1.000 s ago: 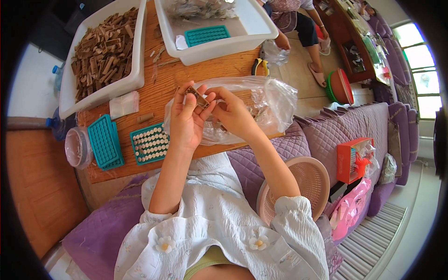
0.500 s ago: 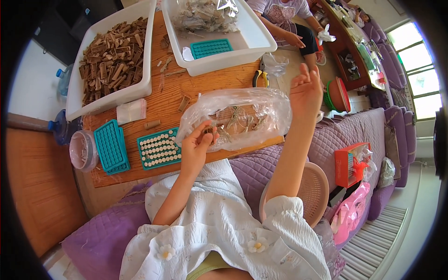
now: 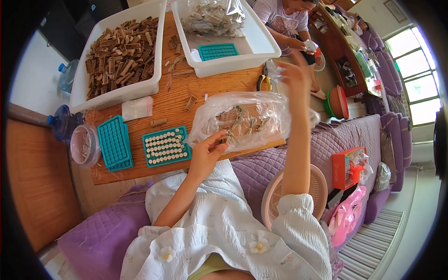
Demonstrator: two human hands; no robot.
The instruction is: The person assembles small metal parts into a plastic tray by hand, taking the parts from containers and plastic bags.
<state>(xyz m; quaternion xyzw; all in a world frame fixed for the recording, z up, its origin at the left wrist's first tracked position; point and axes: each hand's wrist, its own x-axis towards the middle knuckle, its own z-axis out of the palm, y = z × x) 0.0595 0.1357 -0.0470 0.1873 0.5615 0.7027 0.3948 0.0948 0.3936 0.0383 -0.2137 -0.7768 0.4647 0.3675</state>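
My left hand [image 3: 207, 153] is pinched at the near left edge of a clear plastic bag [image 3: 275, 105], with a small dark-brown piece [image 3: 226, 138] between thumb and fingers; its kind is too small to make out. Thin, dry-looking, twig-like bits [image 3: 239, 119] lie in the bag. Above the bag's right side, my right hand [image 3: 297, 77] is raised and smeared by motion, so its fingers do not show clearly. A teal tray with rows of round white pieces [image 3: 166, 146] sits just left of my left hand.
Two white tubs stand at the back, one with brown trough-shaped pieces [image 3: 123, 56], one with a filled clear bag [image 3: 214, 18]. Stacked teal trays [image 3: 114, 142], a small tub [image 3: 85, 144] and pliers [image 3: 264, 80] lie around. A co-worker [image 3: 284, 23] sits beyond.
My left hand has moved slightly right, still pinching the small piece. My right hand has shifted a little left and blurred. The co-worker's hands have come together on something white.
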